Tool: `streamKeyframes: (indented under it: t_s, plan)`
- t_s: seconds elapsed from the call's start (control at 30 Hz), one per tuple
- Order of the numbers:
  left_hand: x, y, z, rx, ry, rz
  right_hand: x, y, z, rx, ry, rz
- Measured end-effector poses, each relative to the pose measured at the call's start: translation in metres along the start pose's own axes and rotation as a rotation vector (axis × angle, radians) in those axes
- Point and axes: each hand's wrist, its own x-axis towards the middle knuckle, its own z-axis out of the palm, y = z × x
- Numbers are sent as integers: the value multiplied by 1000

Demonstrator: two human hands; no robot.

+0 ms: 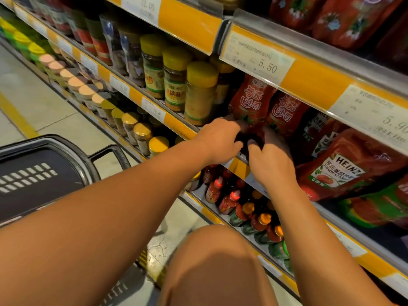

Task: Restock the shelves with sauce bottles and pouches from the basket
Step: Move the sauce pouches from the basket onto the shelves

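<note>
At the near left stands the dark plastic shopping basket (33, 173) on the floor; what it holds cannot be made out. The left hand (217, 141) has its fingers curled round the lower edge of the red soft-plastic tomato sauce pouch (250, 102), which stands on the middle metal shelf with orange price strip (176, 124), just right of the yellow-capped seasoning jars (199, 91). The right hand (270, 161) pinches the same pouch base from the other side. The pouch is judged light, pliable and somewhat slick; it should be held low at the gusseted base, not squeezed at the middle. A large Heinz ketchup pouch (344, 168) leans at the right.
</note>
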Motion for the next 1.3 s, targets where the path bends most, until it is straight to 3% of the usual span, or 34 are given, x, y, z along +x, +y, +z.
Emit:
streamKeyframes:
  t_s: [0.23, 0.57, 0.77, 1.0, 1.3]
  plan:
    - [-92, -28, -43, -252, 240, 18, -53, -47, -13, 113, 54, -247]
    - [-301, -135, -135, -277, 307, -317, -128, -174, 1, 186, -295, -526]
    - [-419, -197, -168, -269, 334, -543, -164, -265, 33, 33, -550, -694]
    - [-510, -251, -122, -513, 444, -819, -194, -330, 115, -156, -820, -749]
    - [-520, -302, -55, -590, 221, -1014, -193, -338, 215, -300, -992, -586]
